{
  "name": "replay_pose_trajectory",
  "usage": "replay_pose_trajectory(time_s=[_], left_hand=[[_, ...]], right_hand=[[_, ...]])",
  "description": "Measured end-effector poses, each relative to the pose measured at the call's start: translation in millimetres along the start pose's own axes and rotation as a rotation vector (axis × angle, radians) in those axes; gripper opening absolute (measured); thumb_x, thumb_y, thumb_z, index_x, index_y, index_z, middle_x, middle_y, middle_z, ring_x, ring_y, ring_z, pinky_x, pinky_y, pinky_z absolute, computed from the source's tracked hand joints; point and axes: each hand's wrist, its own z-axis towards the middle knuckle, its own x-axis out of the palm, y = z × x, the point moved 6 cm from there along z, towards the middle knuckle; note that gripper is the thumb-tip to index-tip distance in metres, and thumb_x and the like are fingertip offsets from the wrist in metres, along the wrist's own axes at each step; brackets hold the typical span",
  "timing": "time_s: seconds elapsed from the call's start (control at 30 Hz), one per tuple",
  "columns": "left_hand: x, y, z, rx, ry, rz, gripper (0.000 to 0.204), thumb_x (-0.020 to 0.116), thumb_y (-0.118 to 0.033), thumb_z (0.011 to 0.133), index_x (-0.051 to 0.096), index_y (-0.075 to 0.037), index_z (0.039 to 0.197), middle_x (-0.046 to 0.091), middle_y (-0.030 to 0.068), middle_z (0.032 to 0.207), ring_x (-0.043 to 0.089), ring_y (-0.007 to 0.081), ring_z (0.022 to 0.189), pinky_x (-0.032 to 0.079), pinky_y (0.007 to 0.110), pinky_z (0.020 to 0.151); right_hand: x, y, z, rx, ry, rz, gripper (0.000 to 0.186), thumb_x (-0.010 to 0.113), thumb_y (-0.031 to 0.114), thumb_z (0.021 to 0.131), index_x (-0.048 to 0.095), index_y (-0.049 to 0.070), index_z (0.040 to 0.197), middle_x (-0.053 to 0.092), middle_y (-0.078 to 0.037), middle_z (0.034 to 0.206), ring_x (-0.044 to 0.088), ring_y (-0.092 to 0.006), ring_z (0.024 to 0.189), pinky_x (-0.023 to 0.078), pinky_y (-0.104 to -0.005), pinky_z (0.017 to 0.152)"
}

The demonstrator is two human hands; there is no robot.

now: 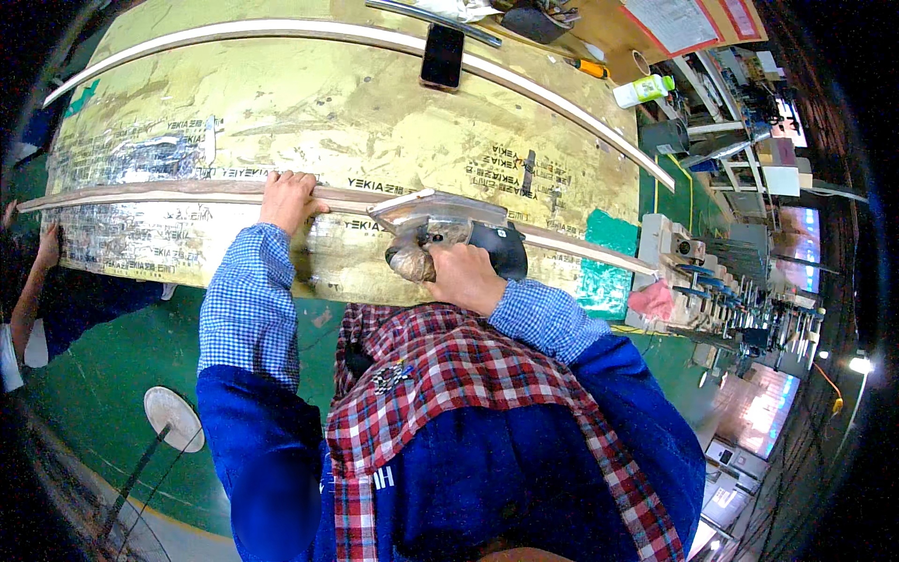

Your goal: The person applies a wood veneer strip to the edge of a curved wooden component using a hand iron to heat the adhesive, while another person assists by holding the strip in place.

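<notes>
A long, narrow wooden strip [159,192] runs across the near side of a table covered in yellowish, printed film [309,122]. My left hand [288,201] is closed over this strip, left of the middle, with its fingers curled across the far edge. In my right hand [465,277] is an electric iron [423,214] with a dark body and a worn, wrapped-looking handle. The iron is tipped on its side, its metal soleplate lying along the strip. The exact contact between soleplate and strip is hidden.
Another person's hand [49,245] is by the strip's left end. A second, white-edged strip [281,28] curves along the far side, with a phone [442,56] across it. A bottle [644,91], green tape [607,267] and pink cloth [653,300] lie right. A round stool [173,419] stands lower left.
</notes>
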Motion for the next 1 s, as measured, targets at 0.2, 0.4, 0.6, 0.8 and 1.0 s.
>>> replay_pose_trajectory(time_s=[0.2,0.4,0.6,0.8,1.0], left_hand=[[3.9,2.7,1.8,0.007,0.02,0.007,0.041,0.071,-0.044,0.065,0.059,-0.01,0.085,0.062,0.0046,0.083,0.055,0.0224,0.086,0.035,0.038,0.081],[2.7,0.9,2.5,-0.008,0.011,0.018,0.041,0.072,-0.043,0.064,0.059,-0.01,0.085,0.062,0.0044,0.084,0.055,0.0224,0.087,0.035,0.038,0.082],[1.0,0.5,2.0,-0.021,0.053,-0.018,0.039,0.073,-0.039,0.064,0.058,-0.01,0.086,0.061,0.0047,0.084,0.054,0.0223,0.088,0.034,0.038,0.081],[4.5,1.9,2.3,-0.023,0.045,0.009,0.039,0.073,-0.039,0.065,0.059,-0.01,0.086,0.06,0.0044,0.084,0.054,0.0223,0.087,0.034,0.038,0.082],[4.8,1.9,1.2,-0.039,0.051,0.022,0.041,0.073,-0.04,0.065,0.06,-0.009,0.088,0.06,0.0045,0.085,0.054,0.0224,0.087,0.034,0.038,0.084]], right_hand=[[-4.6,-3.7,-1.4,0.019,0.049,0.002,0.038,0.069,0.028,0.069,0.058,-0.001,0.091,0.063,-0.021,0.078,0.063,-0.0365,0.073,0.052,-0.0448,0.063],[-0.9,-20.0,-10.3,0.038,0.04,-0.026,0.04,0.07,0.029,0.068,0.058,-0.001,0.092,0.063,-0.021,0.076,0.064,-0.0361,0.072,0.052,-0.0453,0.062],[-1.2,-30.0,-18.4,0.064,0.056,-0.026,0.041,0.071,0.031,0.069,0.059,-0.001,0.092,0.063,-0.02,0.078,0.064,-0.0363,0.073,0.052,-0.0452,0.063],[-5.1,-38.5,-26.3,0.085,0.103,-0.014,0.041,0.071,0.031,0.07,0.059,0.0,0.093,0.063,-0.02,0.079,0.063,-0.0363,0.074,0.051,-0.045,0.066],[-4.4,-50.9,-35.0,0.089,0.098,0.0,0.041,0.071,0.032,0.069,0.06,0.0,0.092,0.063,-0.02,0.08,0.063,-0.0358,0.075,0.052,-0.0447,0.066]])
